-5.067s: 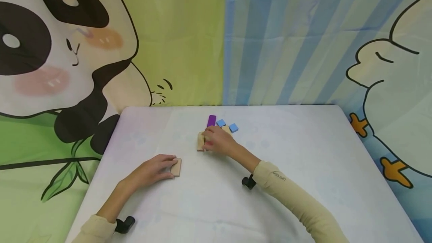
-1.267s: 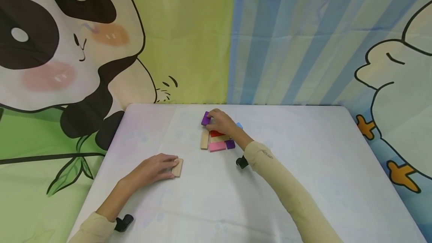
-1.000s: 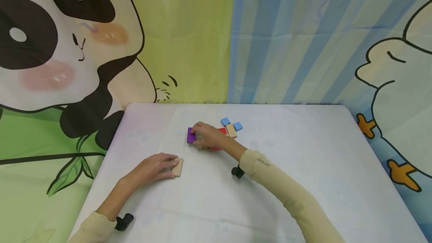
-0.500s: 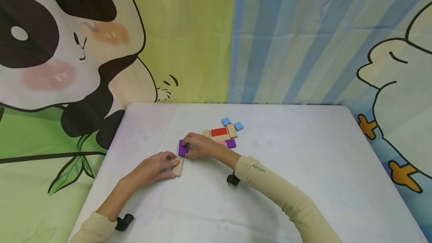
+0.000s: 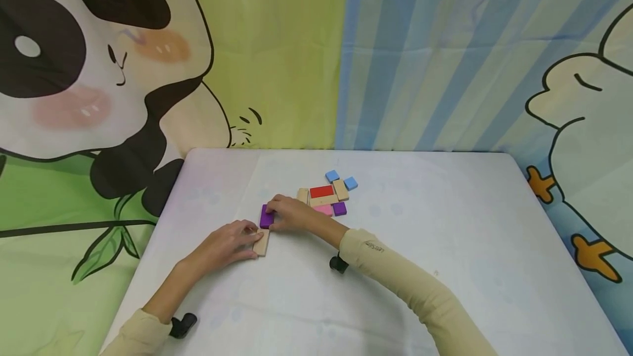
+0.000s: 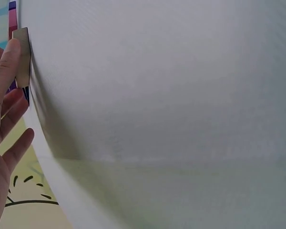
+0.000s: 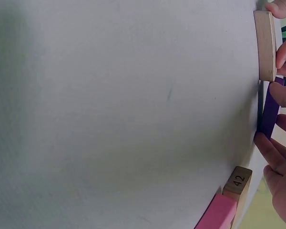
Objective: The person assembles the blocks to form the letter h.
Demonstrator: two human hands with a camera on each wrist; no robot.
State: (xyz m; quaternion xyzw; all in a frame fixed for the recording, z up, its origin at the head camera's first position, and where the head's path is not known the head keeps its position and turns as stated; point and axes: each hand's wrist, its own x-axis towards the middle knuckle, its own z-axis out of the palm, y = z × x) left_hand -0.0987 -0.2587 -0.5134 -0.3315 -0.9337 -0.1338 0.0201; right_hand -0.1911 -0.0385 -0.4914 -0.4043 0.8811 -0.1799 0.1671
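Note:
My left hand (image 5: 228,246) holds a plain wooden block (image 5: 261,243) flat on the table, thumb and fingers at its ends. Just beyond it, my right hand (image 5: 292,213) pinches a purple block (image 5: 266,217) by its ends. In the right wrist view the purple block (image 7: 270,109) stands end to end with the wooden block (image 7: 265,45), the two meeting at a corner. A thumb lies over the wooden block (image 6: 23,59) in the left wrist view.
Right of the purple block lies a cluster: a red block (image 5: 322,192), a pink block (image 5: 323,210), a small purple block (image 5: 339,209), several wooden blocks (image 5: 340,190) and two blue blocks (image 5: 350,183). A wooden block end (image 7: 238,179) bears the number 42. A printed curtain (image 5: 277,70) hangs behind the table.
My right hand has taken the purple block from the far side of the cluster and brought it left and nearer, up to the wooden block. The left hand stays in place.

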